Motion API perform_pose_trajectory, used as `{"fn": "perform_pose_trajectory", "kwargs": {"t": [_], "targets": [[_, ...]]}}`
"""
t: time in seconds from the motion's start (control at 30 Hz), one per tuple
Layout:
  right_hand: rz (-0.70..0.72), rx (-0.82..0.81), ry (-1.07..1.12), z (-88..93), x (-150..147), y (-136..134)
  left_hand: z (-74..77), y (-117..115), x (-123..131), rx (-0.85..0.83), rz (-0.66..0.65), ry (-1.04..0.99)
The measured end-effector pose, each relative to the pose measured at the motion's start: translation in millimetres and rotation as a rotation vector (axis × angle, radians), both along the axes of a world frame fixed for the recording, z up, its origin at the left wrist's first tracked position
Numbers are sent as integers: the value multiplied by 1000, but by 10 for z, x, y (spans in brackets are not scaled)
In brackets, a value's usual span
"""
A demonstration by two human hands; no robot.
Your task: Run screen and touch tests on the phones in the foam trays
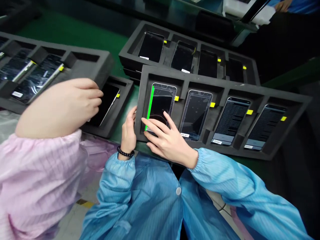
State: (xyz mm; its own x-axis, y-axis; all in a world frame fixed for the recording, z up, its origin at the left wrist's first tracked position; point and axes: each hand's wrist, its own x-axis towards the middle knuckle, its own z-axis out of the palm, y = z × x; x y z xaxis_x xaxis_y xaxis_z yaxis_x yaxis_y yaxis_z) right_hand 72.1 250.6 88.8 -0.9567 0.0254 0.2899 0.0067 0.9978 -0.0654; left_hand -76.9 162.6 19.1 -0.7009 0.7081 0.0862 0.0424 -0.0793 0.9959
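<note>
In front of me lies a black foam tray with several smartphones in its slots. My left hand, with a black coiled band at the wrist, grips the tray's left end, its fingers partly hidden by the edge. My right hand is spread over the leftmost phone, one finger at its screen. That screen shows a green strip on its left side and part of a ladder-like border. The same border runs round the second phone. Lines of text fill the third phone and the fourth phone.
Behind stands another tray of dark phones, stacked on more trays. At left, a co-worker's hand in a pink sleeve reaches over a phone in a lower tray. Another phone tray overlaps it. The bench is green.
</note>
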Motion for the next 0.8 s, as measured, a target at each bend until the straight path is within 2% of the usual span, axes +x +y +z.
{"fn": "perform_pose_trajectory", "kwargs": {"t": [0.27, 0.8], "targets": [[37, 27, -2, 40, 12, 72, 30, 2, 15, -5, -5, -15], [-50, 62, -73, 191, 491, 235, 39, 6, 24, -5, -5, -9]]}}
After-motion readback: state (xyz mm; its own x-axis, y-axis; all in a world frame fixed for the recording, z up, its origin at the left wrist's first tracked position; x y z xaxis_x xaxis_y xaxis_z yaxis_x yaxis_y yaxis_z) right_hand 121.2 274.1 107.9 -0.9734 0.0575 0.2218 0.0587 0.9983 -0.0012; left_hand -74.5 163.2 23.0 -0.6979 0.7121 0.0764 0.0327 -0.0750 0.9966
